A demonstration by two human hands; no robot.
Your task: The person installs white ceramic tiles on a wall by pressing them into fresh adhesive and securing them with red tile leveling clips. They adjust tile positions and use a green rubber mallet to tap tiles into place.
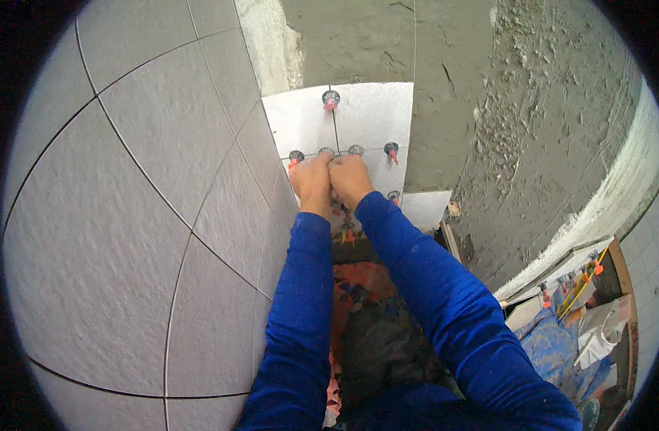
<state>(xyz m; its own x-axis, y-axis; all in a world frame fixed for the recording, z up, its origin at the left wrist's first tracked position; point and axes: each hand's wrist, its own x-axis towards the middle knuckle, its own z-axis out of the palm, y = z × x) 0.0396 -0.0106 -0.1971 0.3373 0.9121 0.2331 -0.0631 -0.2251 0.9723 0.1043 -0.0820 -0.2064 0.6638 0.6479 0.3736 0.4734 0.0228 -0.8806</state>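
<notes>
Pale tiles (376,108) are set on the wall ahead, with round tile leveling clips along their joints. My left hand (312,179) is closed at the horizontal joint, its fingers and thumb around a leveling clip (326,151) whose disc shows above them. Pressed close beside it, my right hand (350,178) is curled with its fingers at another clip (355,149). The handles of both clips are hidden by my fingers. A red-handled clip (296,156) sits next to my left hand, another red-handled clip (392,151) to the right, and one more clip (331,99) above.
Large grey tiles (121,237) cover the wall at left. Rough grey mortar (451,93) coats the wall at right. Lower right, a wooden-edged opening (626,273) holds blue sheeting (552,345) and several orange-tipped clips. Reddish sheeting (369,276) lies below my hands.
</notes>
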